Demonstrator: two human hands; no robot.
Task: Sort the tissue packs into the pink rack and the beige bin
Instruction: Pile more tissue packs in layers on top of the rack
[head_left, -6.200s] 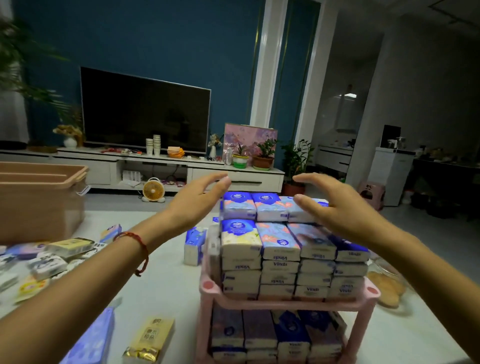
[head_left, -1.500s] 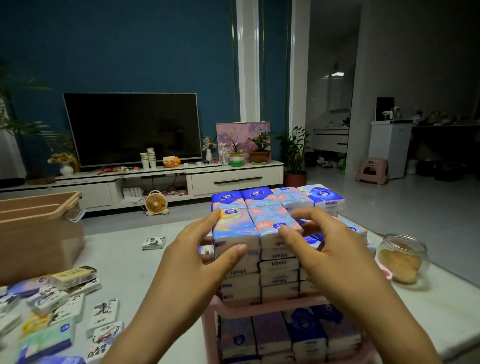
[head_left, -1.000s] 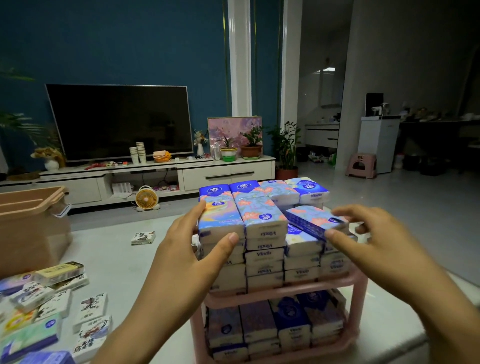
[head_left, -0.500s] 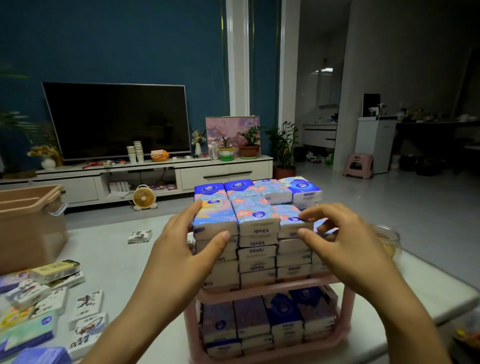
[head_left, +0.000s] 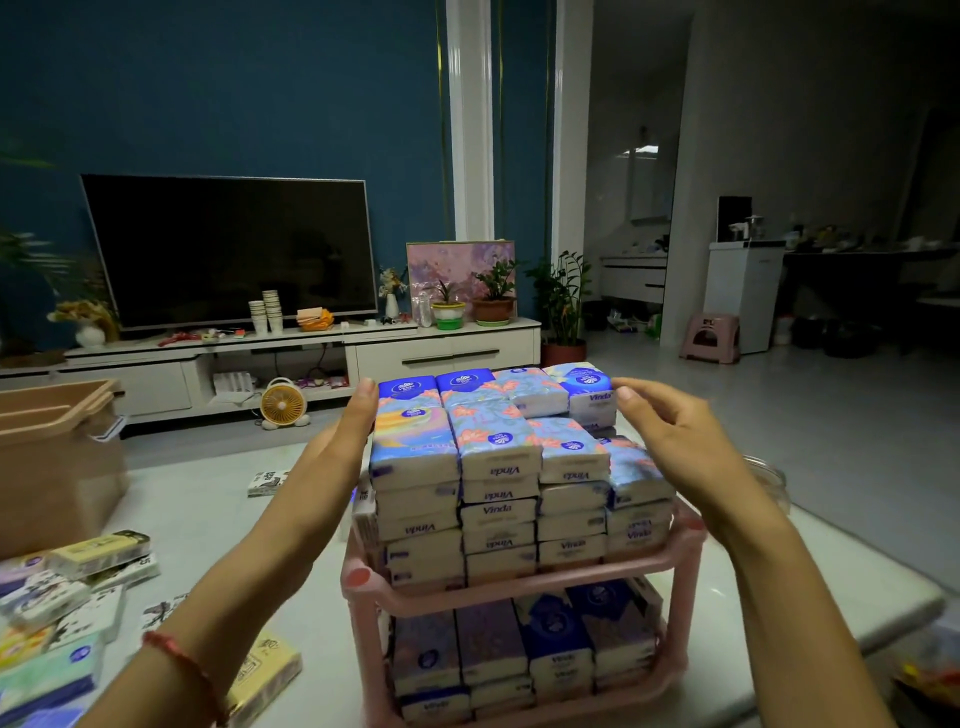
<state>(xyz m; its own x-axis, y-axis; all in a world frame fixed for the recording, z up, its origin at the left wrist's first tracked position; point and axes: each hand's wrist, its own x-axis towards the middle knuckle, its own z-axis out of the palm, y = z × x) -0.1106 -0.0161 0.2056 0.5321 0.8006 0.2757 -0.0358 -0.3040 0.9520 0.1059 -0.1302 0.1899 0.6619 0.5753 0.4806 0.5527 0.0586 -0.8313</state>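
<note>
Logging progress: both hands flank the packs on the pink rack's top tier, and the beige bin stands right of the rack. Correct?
No: the head view shows the beige bin left of the pink rack; left hand and right hand do flank the packs.

The bin (head_left: 57, 467) is cut off by the left edge; the jar (head_left: 774, 475) is largely hidden behind the right arm (head_left: 779, 571) (only its rim is seen).

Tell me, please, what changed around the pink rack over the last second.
The right hand let go of the stacked tissue packs and opened at their right edge; the left hand lifted its thumb off their front and lies flat along their left side. The pink rack, beige bin and loose packs stayed.
</note>
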